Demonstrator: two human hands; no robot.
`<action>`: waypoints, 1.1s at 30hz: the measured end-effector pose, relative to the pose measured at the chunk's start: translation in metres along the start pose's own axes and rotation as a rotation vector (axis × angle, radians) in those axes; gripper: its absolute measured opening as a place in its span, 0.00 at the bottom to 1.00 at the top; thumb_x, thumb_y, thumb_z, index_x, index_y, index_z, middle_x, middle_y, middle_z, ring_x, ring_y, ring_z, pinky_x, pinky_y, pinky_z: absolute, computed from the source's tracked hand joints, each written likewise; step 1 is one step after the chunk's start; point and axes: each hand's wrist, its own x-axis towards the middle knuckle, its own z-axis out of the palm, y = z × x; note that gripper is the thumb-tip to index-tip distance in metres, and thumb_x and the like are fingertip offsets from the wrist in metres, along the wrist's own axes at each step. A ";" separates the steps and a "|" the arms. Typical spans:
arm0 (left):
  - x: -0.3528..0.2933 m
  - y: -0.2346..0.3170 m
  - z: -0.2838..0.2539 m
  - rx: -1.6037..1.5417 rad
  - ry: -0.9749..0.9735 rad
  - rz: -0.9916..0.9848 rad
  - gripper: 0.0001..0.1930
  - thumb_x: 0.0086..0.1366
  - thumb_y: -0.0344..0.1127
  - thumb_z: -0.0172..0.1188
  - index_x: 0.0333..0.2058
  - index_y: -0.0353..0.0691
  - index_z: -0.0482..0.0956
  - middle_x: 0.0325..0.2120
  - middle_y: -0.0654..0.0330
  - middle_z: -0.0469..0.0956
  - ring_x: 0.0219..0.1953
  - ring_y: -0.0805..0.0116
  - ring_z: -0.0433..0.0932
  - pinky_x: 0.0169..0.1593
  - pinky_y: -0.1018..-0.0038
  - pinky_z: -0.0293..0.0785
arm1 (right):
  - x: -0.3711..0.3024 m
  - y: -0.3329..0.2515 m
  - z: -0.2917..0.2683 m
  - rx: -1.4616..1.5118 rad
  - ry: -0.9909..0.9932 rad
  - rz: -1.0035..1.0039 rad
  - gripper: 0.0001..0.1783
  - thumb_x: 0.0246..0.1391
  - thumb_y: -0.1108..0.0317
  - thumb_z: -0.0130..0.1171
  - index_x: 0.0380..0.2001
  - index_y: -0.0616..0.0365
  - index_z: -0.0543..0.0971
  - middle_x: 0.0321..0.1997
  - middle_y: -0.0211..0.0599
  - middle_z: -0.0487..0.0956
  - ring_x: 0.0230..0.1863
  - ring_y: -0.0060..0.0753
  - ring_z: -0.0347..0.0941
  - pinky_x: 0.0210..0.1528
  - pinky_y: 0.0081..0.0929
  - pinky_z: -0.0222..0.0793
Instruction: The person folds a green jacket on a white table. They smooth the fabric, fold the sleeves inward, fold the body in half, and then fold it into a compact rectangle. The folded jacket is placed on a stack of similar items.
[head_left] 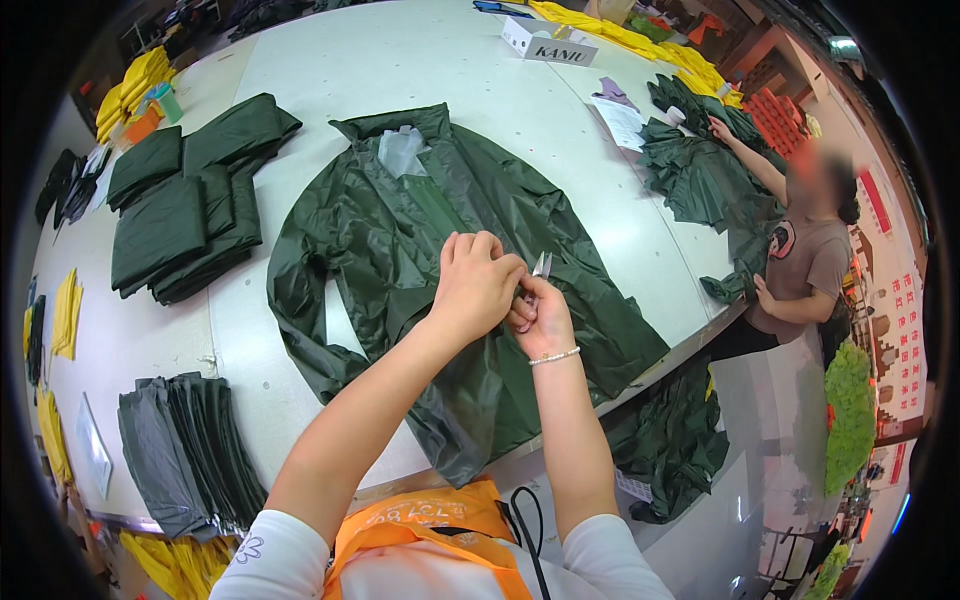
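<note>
A dark green raincoat (440, 215) lies spread out in front of me, collar at the far end and sleeves out to the sides. Over its middle, my left hand (472, 283) is closed in a pinch; whatever its fingertips hold is too small or hidden. Close against it, my right hand (541, 312) grips small metal thread snips (543, 264), their blades pointing up and away from me. A pale, see-through piece (402, 152) shows inside the collar opening.
Folded dark green garments (190, 200) are piled at the left of the white table (330, 60); a stack of dark green pieces (185, 450) lies nearer. A white box (549, 42) stands at the back. At right, a co-worker (805, 250) handles green garments (690, 160). Green fabric (675, 440) hangs below the edge.
</note>
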 end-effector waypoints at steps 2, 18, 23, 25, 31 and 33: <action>0.000 -0.006 -0.001 0.032 0.031 -0.041 0.07 0.58 0.37 0.55 0.29 0.46 0.82 0.31 0.59 0.68 0.41 0.58 0.66 0.56 0.57 0.56 | -0.001 0.001 0.001 -0.002 0.015 0.004 0.04 0.55 0.70 0.51 0.26 0.52 0.69 0.13 0.20 0.61 0.09 0.15 0.54 0.12 0.16 0.50; 0.002 -0.026 -0.004 -0.149 -0.046 -0.321 0.10 0.62 0.36 0.51 0.37 0.48 0.82 0.35 0.55 0.73 0.44 0.52 0.68 0.49 0.61 0.64 | 0.011 0.002 -0.002 -0.066 -0.006 -0.017 0.05 0.57 0.65 0.56 0.29 0.53 0.75 0.13 0.18 0.62 0.10 0.13 0.53 0.11 0.13 0.46; -0.014 -0.037 -0.003 -0.136 -0.007 -0.190 0.13 0.59 0.38 0.56 0.43 0.44 0.75 0.36 0.54 0.71 0.41 0.54 0.69 0.47 0.62 0.64 | 0.015 0.008 -0.007 -0.083 0.068 0.004 0.10 0.56 0.65 0.57 0.22 0.48 0.69 0.12 0.17 0.60 0.09 0.14 0.51 0.10 0.15 0.44; -0.036 -0.050 -0.032 -0.164 0.125 -0.277 0.14 0.57 0.36 0.59 0.42 0.40 0.73 0.37 0.53 0.71 0.41 0.53 0.69 0.46 0.63 0.65 | 0.000 0.006 -0.015 -0.183 0.069 -0.064 0.08 0.54 0.67 0.59 0.24 0.49 0.71 0.13 0.18 0.62 0.09 0.13 0.52 0.10 0.15 0.44; -0.232 -0.108 -0.108 0.178 0.221 -0.618 0.24 0.46 0.35 0.69 0.41 0.37 0.69 0.37 0.52 0.71 0.41 0.52 0.68 0.45 0.63 0.65 | -0.045 -0.024 -0.216 -1.235 0.511 -0.808 0.14 0.56 0.70 0.55 0.43 0.67 0.77 0.32 0.32 0.78 0.29 0.18 0.70 0.35 0.18 0.68; -0.282 -0.091 -0.110 0.217 0.110 -0.587 0.26 0.45 0.38 0.69 0.42 0.38 0.69 0.38 0.52 0.70 0.42 0.53 0.69 0.46 0.64 0.65 | -0.065 -0.015 -0.201 -1.162 0.652 -0.640 0.13 0.57 0.72 0.52 0.42 0.68 0.77 0.41 0.39 0.79 0.40 0.24 0.73 0.48 0.23 0.67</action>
